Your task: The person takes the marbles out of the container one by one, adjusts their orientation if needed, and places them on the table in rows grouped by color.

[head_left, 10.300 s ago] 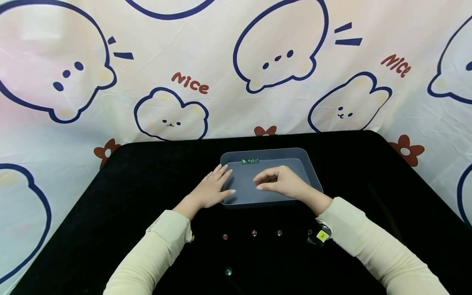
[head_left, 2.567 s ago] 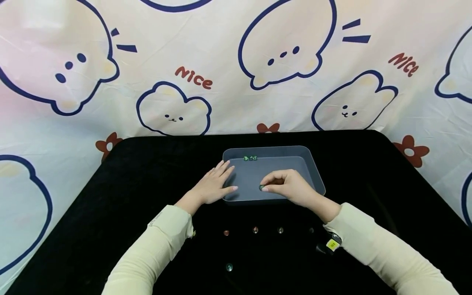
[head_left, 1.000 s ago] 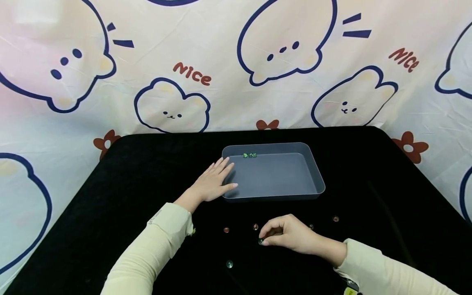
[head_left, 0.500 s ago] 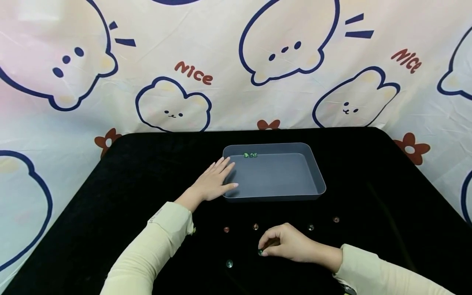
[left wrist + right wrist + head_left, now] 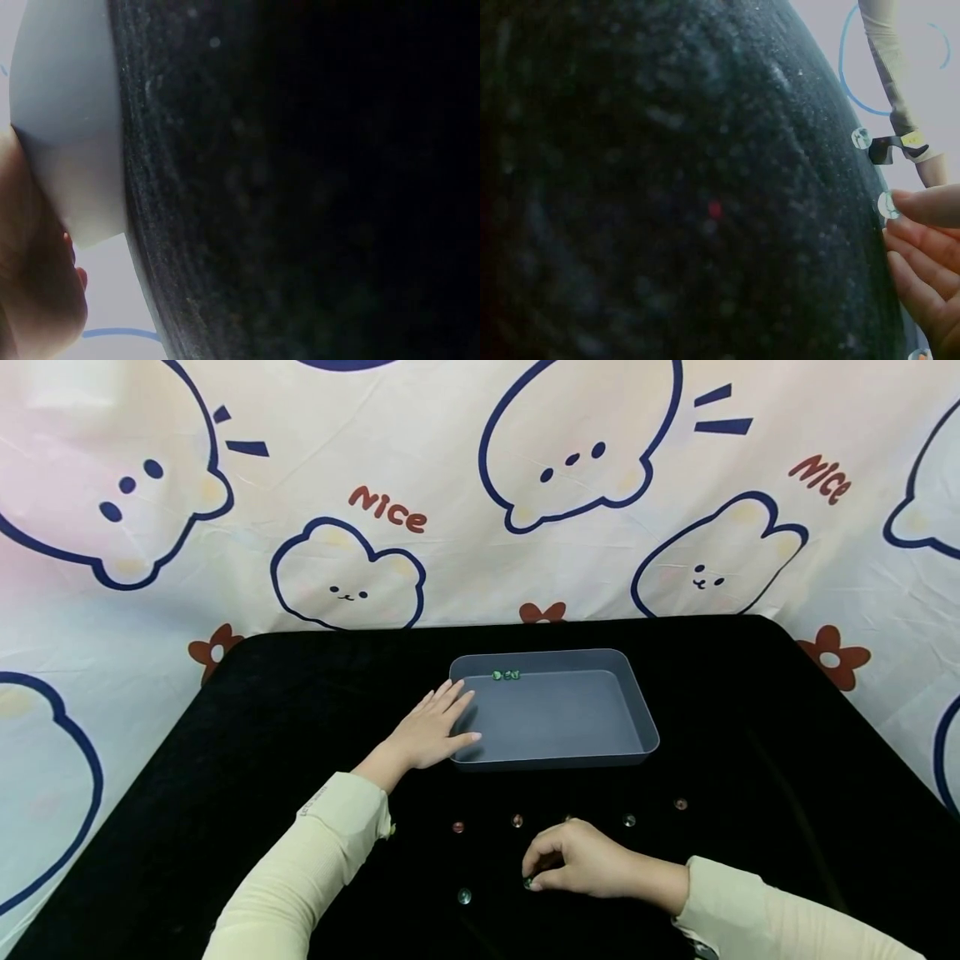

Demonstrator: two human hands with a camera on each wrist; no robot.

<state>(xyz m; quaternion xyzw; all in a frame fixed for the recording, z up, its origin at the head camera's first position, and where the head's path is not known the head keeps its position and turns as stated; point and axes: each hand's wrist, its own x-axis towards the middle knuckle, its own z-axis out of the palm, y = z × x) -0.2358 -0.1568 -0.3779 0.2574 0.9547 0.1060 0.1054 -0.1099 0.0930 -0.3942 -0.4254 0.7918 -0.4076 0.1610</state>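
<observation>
My right hand point(image 5: 573, 860) is low over the near part of the black table, its thumb and fingers pinching a green glass marble point(image 5: 528, 882). In the right wrist view the marble point(image 5: 887, 205) shows at the thumb tip, right at the table surface. My left hand point(image 5: 427, 732) lies with fingers spread over the left rim of a grey rectangular tray point(image 5: 555, 718). Inside, along the tray's back wall, three green marbles point(image 5: 506, 675) sit in a short row. Left of the pinched marble, a pale teal marble point(image 5: 465, 896) rests on the cloth.
Between tray and right hand runs a row of marbles: a red one point(image 5: 458, 827), an orange-tinted one point(image 5: 517, 820), one partly hidden behind the right hand, a clear one point(image 5: 629, 820) and a brownish one point(image 5: 680, 804). A printed curtain point(image 5: 450, 560) hangs behind the table.
Four green marbles stood in the tray at first; then my right hand held one, leaving three. It has since carried that marble out, toward me, down to the table. The left hand stays put.
</observation>
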